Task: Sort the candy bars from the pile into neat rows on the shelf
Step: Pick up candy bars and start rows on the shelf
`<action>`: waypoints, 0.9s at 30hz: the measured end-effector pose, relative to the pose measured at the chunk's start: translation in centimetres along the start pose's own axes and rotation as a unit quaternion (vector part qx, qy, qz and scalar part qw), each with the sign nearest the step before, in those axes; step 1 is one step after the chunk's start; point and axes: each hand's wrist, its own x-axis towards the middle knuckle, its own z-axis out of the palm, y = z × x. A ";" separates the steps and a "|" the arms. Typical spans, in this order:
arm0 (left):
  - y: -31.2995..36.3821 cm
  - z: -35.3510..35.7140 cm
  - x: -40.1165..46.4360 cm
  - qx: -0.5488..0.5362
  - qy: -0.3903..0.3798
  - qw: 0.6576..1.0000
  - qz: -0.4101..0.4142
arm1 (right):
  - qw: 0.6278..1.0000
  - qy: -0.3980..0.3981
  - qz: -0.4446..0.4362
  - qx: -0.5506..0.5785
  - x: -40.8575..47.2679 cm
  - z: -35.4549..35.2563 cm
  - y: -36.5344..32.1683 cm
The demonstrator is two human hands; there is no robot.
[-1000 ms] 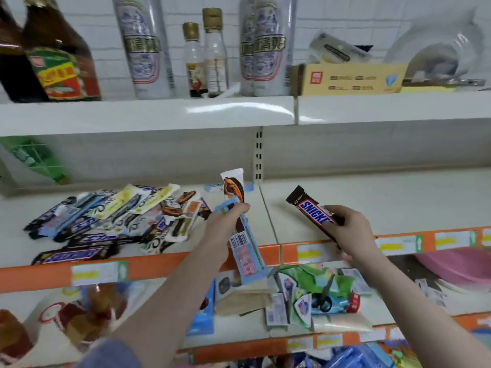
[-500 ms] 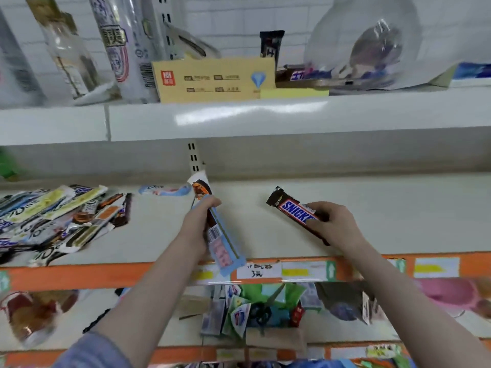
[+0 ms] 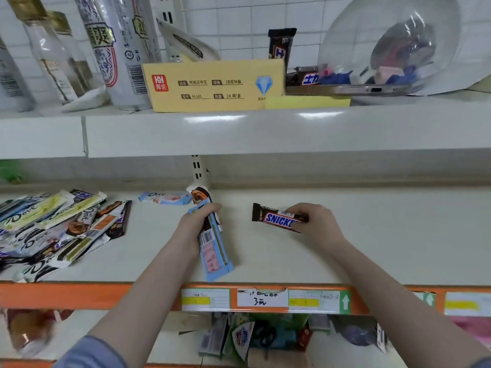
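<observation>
Your right hand (image 3: 316,224) pinches a brown Snickers bar in a glossy wrapper (image 3: 276,218) by its right end, just above the white metal shelf (image 3: 372,235). Your left hand (image 3: 195,225) grips a light blue flat wrapped bar (image 3: 215,253) together with a white-and-brown one, left of the Snickers. Farther left of it, the pile of mixed wrapped candy bars (image 3: 58,229) lies on the same shelf.

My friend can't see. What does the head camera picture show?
Two hands hold candy bars over a white shelf: the right hand grips a Snickers bar, the left hand holds a few long bars. A messy candy pile lies left.
</observation>
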 end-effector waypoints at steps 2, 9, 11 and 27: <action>0.0 -0.2 0.7 0.011 -0.016 1.000 -0.010 | 1.000 0.003 -0.007 0.002 0.3 0.8 -0.1; -0.7 -0.5 2.4 -0.013 -0.033 0.999 -0.036 | 0.997 -0.029 -0.073 0.009 0.1 1.2 0.4; -1.1 -0.6 2.7 -0.023 -0.028 0.998 -0.044 | 0.996 -0.057 -0.074 0.013 -0.2 0.9 0.7; -2.1 -2.2 3.8 -0.107 -0.028 0.993 -0.026 | 0.974 -0.032 -0.176 -0.138 1.1 0.9 0.7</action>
